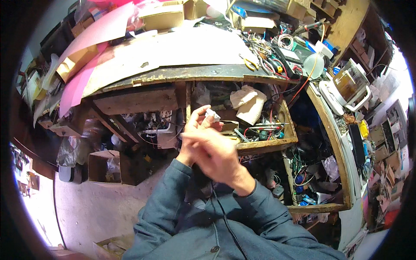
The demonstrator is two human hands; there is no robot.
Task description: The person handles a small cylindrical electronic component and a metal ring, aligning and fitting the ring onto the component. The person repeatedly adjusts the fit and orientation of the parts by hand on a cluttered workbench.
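Note:
My left hand (pixel 193 130) is raised in front of the open drawer, its fingertips closed on a small white plastic piece (pixel 212 114). Crossing in front of it is my right hand (pixel 219 158), smeared by motion. Its fingers blur together, so whether it grips anything does not show. The right hand also covers part of the left palm. Just beyond both hands, the wooden drawer (pixel 268 145) holds a folded piece of brown cardboard (pixel 251 108), wires and small tools.
A worktop with a large pale sheet (pixel 173 47) spans the far side. Yellow-handled pliers (pixel 250 64) lie near its edge, beside tangled cables. A second open drawer (pixel 344 173) of wires is at right, near a blender-like appliance (pixel 346 84). A cardboard box (pixel 106 167) stands at lower left.

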